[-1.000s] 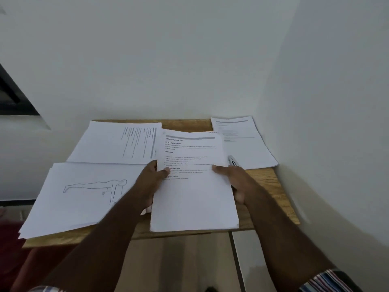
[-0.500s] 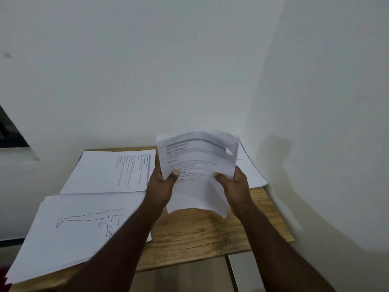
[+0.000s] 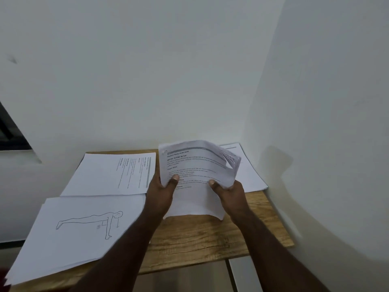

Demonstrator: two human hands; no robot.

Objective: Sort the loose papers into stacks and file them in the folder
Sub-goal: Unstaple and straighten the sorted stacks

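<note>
I hold a stack of printed text sheets [image 3: 195,165] upright over the wooden table [image 3: 202,237]. My left hand [image 3: 162,192] grips its left edge, thumb on the front page. My right hand [image 3: 229,191] grips the right edge, where the top corners of several sheets fan apart. A stack topped by a line drawing of a push-up figure [image 3: 80,228] lies at the front left. Behind it lies a sideways text sheet [image 3: 111,173]. Another white stack [image 3: 249,175] sits at the back right, partly hidden by the held sheets. No folder is visible.
White walls close in directly behind and to the right of the small table. The drawing stack overhangs the table's front left edge. A dark window frame [image 3: 10,131] shows at the far left. Floor shows below the table's front edge.
Both hands lifted the text stack off the table and stood it upright on its lower edge. Its right-hand corners have fanned out. The view shifted, so the table sits lower in frame.
</note>
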